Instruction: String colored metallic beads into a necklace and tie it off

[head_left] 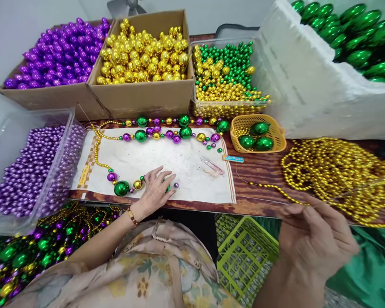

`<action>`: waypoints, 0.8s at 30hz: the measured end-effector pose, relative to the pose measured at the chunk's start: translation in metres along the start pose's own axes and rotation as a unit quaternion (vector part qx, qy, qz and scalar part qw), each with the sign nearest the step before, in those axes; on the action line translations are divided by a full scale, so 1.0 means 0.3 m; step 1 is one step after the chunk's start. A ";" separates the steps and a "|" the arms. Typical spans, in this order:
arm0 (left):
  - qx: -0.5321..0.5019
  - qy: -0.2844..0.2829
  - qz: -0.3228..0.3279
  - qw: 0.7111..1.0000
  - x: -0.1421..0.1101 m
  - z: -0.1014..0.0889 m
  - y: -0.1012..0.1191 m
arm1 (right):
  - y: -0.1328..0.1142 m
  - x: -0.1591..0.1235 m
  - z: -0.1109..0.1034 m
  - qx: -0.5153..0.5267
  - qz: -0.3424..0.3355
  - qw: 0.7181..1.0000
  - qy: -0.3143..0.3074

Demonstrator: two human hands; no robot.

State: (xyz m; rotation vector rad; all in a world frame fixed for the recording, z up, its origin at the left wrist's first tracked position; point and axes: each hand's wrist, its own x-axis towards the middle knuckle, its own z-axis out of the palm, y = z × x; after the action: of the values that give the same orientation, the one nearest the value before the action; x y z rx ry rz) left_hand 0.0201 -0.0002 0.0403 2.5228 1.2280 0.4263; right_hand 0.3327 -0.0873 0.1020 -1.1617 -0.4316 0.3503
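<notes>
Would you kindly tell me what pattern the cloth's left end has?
The cloth has a brown-and-white check there, shown in the head view.

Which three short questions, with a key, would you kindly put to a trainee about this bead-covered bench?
1. Multiple choice: What colour are the large beads in the orange basket?
a) purple
b) green
c) white
2. True or false: The left hand is over the white cloth, beside a round gold bead.
3. Short answer: Which hand is nearer the heap of gold bead strands?

Key: 1. b; 2. true; 3. the right hand.
</notes>
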 end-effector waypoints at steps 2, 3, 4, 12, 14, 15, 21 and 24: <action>-0.005 0.005 0.006 1.000 0.016 -0.003 0.019 | 0.010 -0.018 0.008 -0.021 0.024 0.999 -0.036; -0.009 0.004 0.010 1.000 0.024 -0.006 0.028 | 0.021 -0.031 0.012 -0.036 0.039 0.997 -0.061; -0.014 0.002 0.016 1.000 0.033 -0.010 0.036 | 0.035 -0.045 0.016 -0.052 0.056 0.993 -0.089; -0.030 0.049 -0.019 0.998 0.147 -0.070 -0.052 | 0.175 -0.113 0.035 -0.186 0.180 0.912 -0.319; -0.047 0.088 -0.033 0.994 0.205 -0.106 -0.099 | 0.203 -0.123 0.038 -0.196 0.199 0.901 -0.332; -0.060 0.115 -0.031 0.991 0.243 -0.132 -0.121 | 0.216 -0.128 0.040 -0.200 0.207 0.897 -0.335; -0.018 0.264 -0.017 0.964 0.631 -0.370 -0.237 | 0.291 -0.149 0.050 -0.193 0.231 0.885 -0.355; 0.055 0.254 -0.066 0.963 0.881 -0.471 -0.301 | 0.317 -0.138 0.037 -0.200 0.218 0.885 -0.359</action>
State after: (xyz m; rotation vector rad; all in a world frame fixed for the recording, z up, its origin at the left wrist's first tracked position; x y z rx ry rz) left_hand 0.0572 0.2830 0.1681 2.4803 1.6240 1.0456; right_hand 0.2873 -0.0638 0.0111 -1.5167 -0.9228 1.1488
